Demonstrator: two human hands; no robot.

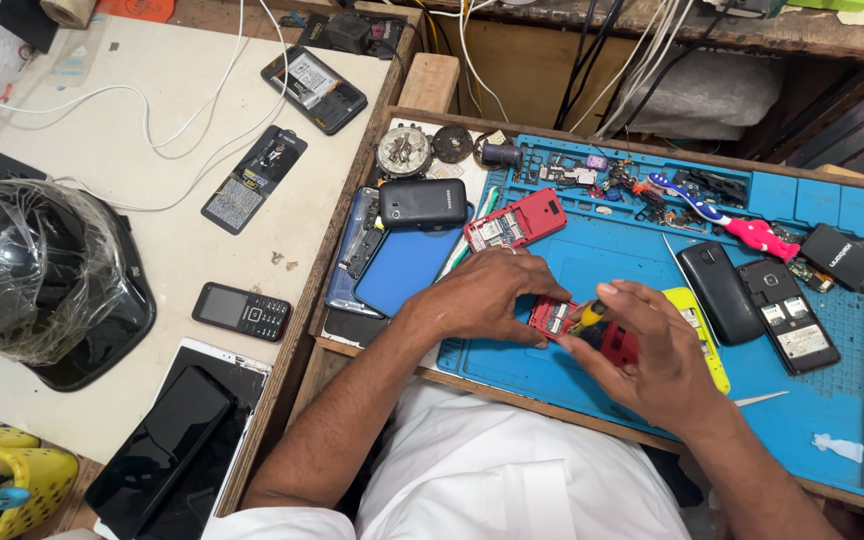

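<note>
My left hand [482, 295] grips the left end of a small red phone [557, 318] lying opened on the blue work mat [602, 250], its inner board showing. My right hand [657, 355] is closed around a small screwdriver with a yellow handle [590, 314], whose tip rests on the red phone's board. Part of the red phone's body [620, 345] shows under my right fingers. A yellow phone shell [704, 335] lies just right of my right hand.
A red back cover [515, 221], a black phone [422, 203] and a blue panel [402, 270] lie left of the mat. Two black phones [752, 300], a toothbrush [722, 218] and small parts sit right. The white table on the left holds phones [242, 311], a tablet [172, 440] and cables.
</note>
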